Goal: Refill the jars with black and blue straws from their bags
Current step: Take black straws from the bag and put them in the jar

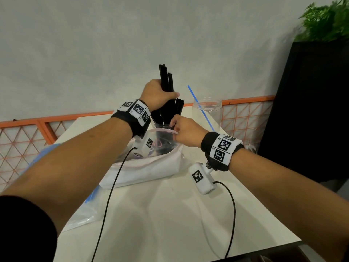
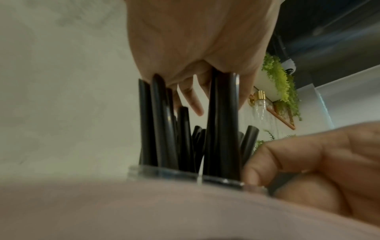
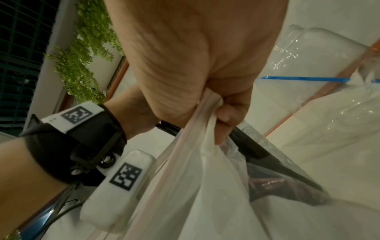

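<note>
My left hand (image 1: 166, 93) grips a bundle of black straws (image 1: 166, 78) upright over a clear jar (image 1: 162, 126) that holds more black straws. From the left wrist, the gripped straws (image 2: 224, 121) run down into the jar's rim (image 2: 164, 173). My right hand (image 1: 174, 129) pinches the mouth of the clear pink-rimmed bag (image 1: 151, 167), just in front of that jar; the bag (image 3: 195, 170) hangs bunched from its fingers (image 3: 224, 116). A second clear jar (image 1: 207, 112) at the back right holds one blue straw (image 1: 200, 106).
A clear bag with a blue zip (image 1: 83, 210) lies at the white table's (image 1: 170, 224) left edge under my left forearm. An orange lattice rail (image 1: 18, 144) runs behind the table. A black cabinet (image 1: 311, 110) with a plant (image 1: 328, 19) stands at the right.
</note>
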### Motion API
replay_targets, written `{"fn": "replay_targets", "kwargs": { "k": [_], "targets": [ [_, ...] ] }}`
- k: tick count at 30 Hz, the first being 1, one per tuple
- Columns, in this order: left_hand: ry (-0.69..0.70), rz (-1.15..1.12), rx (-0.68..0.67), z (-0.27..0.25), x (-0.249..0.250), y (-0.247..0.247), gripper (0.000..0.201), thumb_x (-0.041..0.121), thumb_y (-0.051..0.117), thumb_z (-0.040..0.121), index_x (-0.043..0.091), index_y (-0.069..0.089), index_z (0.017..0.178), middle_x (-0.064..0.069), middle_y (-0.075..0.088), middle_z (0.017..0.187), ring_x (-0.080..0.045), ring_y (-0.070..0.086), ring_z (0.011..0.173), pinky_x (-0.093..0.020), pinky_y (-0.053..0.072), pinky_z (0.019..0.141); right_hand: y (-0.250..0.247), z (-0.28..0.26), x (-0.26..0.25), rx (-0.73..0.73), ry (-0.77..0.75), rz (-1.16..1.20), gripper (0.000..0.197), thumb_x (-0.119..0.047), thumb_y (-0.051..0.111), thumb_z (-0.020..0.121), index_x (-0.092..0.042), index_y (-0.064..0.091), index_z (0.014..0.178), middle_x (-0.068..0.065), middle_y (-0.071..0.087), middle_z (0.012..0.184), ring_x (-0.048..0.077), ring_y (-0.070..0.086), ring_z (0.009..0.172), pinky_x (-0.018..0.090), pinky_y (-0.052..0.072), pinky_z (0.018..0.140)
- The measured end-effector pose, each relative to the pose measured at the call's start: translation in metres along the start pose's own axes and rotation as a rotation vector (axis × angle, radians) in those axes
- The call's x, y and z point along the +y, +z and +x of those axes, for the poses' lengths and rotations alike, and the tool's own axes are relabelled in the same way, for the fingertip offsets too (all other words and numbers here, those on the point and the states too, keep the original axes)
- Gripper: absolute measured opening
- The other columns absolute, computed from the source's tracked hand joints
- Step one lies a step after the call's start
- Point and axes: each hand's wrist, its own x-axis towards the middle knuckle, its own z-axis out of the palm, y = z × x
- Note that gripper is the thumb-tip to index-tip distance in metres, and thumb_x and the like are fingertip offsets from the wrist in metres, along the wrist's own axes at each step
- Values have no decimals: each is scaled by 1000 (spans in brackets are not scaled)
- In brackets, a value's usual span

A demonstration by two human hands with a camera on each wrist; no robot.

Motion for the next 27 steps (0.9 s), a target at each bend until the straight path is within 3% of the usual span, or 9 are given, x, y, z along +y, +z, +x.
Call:
{"fn": "replay_targets", "kwargs": {
  "k": [4, 8, 11, 13, 17, 19, 22, 25, 27],
  "targets": [
    [248, 27, 140, -2, 10, -4, 47, 24, 77, 70, 24, 54, 111, 7, 65, 90, -9, 61, 79, -29, 53, 76, 1, -4, 0, 19, -7, 4, 42, -3, 61, 80, -14, 50, 119, 5, 61, 91, 19, 58, 80, 20, 42, 62],
    [419, 193, 87, -5, 8, -4, 81, 26, 76, 74, 36, 34, 143, 9, 55, 123, -12, 58, 107, -29, 49, 87, 5, -11, 1, 73, -16, 42, 54, -2, 65, 77, -14, 40, 124, 4, 62, 85, 17, 60, 75, 30, 52, 65],
    [360, 479, -59, -7, 6, 2, 41, 40, 56, 96, 24, 55, 133, 1, 63, 127, -22, 59, 111, -31, 42, 90, 10, -19, 6, 138, -39, 49, 51, -5, 67, 73, -18, 36, 111, 6, 58, 89, 19, 58, 70, 36, 50, 61],
    [236, 597, -213, -12, 4, 6, 49, 45, 31, 105, 10, 65, 114, -11, 66, 119, -32, 58, 113, -35, 40, 87, 13, -24, 9, 183, -68, -6, 43, -6, 67, 71, -20, 35, 96, 5, 48, 95, 21, 51, 62, 34, 39, 53],
    [287, 596, -267, -21, 11, -2, 54, 44, 20, 106, 16, 53, 137, -8, 46, 148, -26, 27, 146, -46, 18, 118, 16, -34, 11, 181, -140, -60, 29, 0, 62, 72, -15, 42, 86, 4, 36, 108, 29, 52, 64, 38, 47, 60],
    [385, 502, -98, -25, 19, -11, 49, 46, 33, 101, 16, 57, 131, -7, 53, 137, -25, 41, 135, -42, 30, 113, 16, -37, 12, 176, -178, -24, 19, 1, 62, 73, -12, 52, 84, 4, 37, 114, 27, 56, 77, 37, 50, 72],
    [403, 281, 102, -44, 36, -22, 20, 31, 62, 88, 20, 66, 104, 3, 65, 96, -15, 60, 95, -31, 48, 84, 16, -39, 13, 112, -203, -60, 19, 0, 60, 78, -14, 72, 76, 4, 44, 117, 21, 55, 92, 28, 47, 80],
    [226, 124, -168, -70, 40, -26, 5, 15, 69, 78, 20, 71, 79, 7, 68, 63, -8, 64, 63, -23, 52, 62, 18, -40, 14, -1, -131, -191, 24, -8, 58, 82, -22, 78, 83, 2, 57, 109, 20, 57, 93, 26, 44, 80],
    [93, 195, -508, -86, 30, -24, 10, 7, 67, 80, 14, 74, 81, -1, 73, 67, -10, 68, 64, -22, 54, 59, 21, -41, 14, -61, -69, -254, 26, -12, 60, 80, -23, 76, 97, 2, 64, 106, 22, 60, 94, 26, 46, 80]
  ]
}}
